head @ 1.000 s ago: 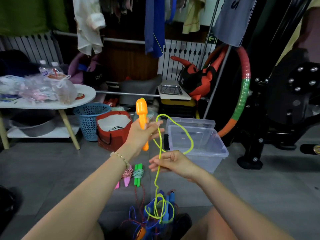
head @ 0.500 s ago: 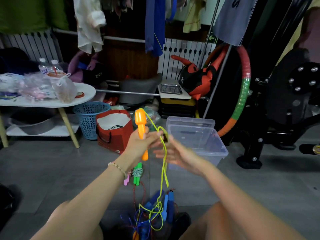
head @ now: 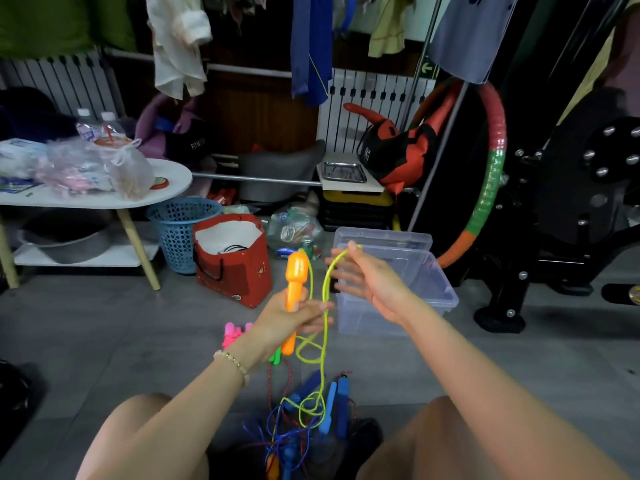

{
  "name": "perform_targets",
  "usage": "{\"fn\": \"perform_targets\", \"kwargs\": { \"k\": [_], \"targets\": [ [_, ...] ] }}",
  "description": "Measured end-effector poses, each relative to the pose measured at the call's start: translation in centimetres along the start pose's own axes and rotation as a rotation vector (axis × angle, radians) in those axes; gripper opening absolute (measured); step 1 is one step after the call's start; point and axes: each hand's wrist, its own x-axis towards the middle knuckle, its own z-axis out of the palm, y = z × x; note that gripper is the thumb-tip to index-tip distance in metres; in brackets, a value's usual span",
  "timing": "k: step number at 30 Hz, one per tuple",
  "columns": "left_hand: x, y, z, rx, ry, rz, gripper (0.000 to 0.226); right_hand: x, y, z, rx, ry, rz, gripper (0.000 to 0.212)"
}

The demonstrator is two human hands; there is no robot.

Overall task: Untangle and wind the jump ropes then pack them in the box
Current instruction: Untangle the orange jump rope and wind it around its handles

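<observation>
My left hand (head: pixel 289 322) grips an orange jump-rope handle (head: pixel 295 285), held upright. Its yellow-green cord (head: pixel 325 308) loops up to my right hand (head: pixel 372 285), which pinches the cord's top bend at the fingertips. The cord then drops to a tangle of blue, red and yellow ropes with blue handles (head: pixel 320 407) on the floor between my knees. Two wound ropes, one pink (head: pixel 235 332) and one green (head: pixel 276 356), lie on the floor partly behind my left wrist. The clear plastic box (head: pixel 440 292) stands just beyond my right hand.
A red bag (head: pixel 232 261) and a blue mesh basket (head: pixel 180 230) stand left of the box. A white low table (head: pixel 104 199) is at far left. A hoop (head: pixel 490 174) and black gym machine (head: pixel 571 202) fill the right side.
My right hand has risen from below the handle and moved right toward the box, pulling a loop of yellow-green cord up. My left hand has sunk slightly with the handle.
</observation>
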Motion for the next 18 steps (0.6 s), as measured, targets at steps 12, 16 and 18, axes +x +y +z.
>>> {"fn": "perform_targets", "kwargs": {
  "k": [12,16,18],
  "targets": [
    [0.4,0.1,-0.3,0.1,0.049,-0.038,0.024,-1.4,0.5,1.5,0.079,-0.135,-0.093,0.018],
    [-1.7,-2.3,0.9,-0.002,-0.081,-0.122,0.017,0.1,-1.6,0.4,0.151,0.087,-0.138,0.018],
    [-1.4,-1.8,0.8,-0.121,-0.019,-0.067,0.025,0.0,-0.6,0.1,0.107,0.069,-0.061,0.029]
  ]
}}
